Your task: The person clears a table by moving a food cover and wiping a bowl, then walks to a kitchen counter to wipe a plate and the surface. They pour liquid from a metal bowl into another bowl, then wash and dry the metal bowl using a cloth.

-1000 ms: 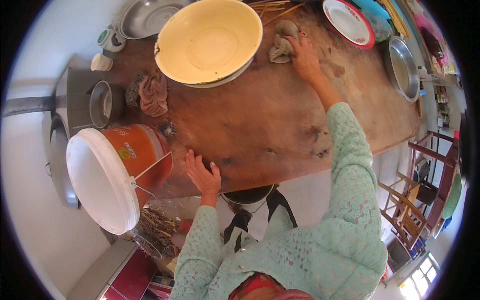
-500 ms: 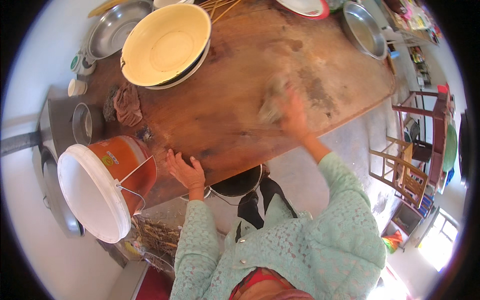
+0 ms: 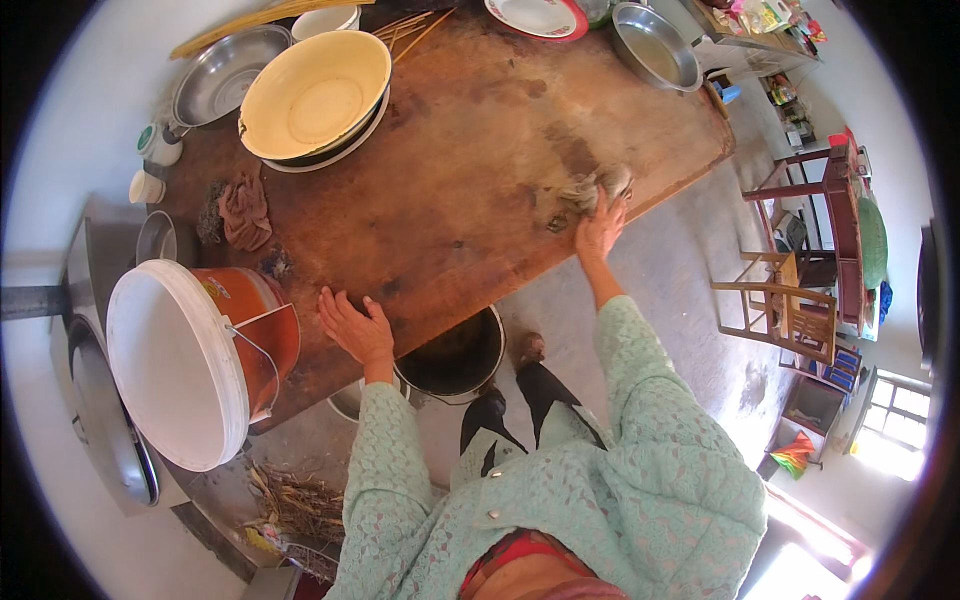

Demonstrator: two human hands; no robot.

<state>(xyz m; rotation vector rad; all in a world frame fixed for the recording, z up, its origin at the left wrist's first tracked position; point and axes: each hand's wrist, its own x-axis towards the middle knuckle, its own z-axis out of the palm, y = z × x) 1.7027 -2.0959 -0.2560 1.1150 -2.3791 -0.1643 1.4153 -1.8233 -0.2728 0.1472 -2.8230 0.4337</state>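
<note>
At the left of the frame, an orange bucket with a white rim occupies the end of the wooden table. Above it lies a crumpled brown cloth; at upper left, a yellow basin. Left hand, left of centre: empty, fingers spread on the tabletop, bucket near. Right of centre, a grey cloth lies bunched beneath the fingers of the right hand; gripped or merely pressed, cannot be determined. Upper right: metal basin, well apart.
</note>
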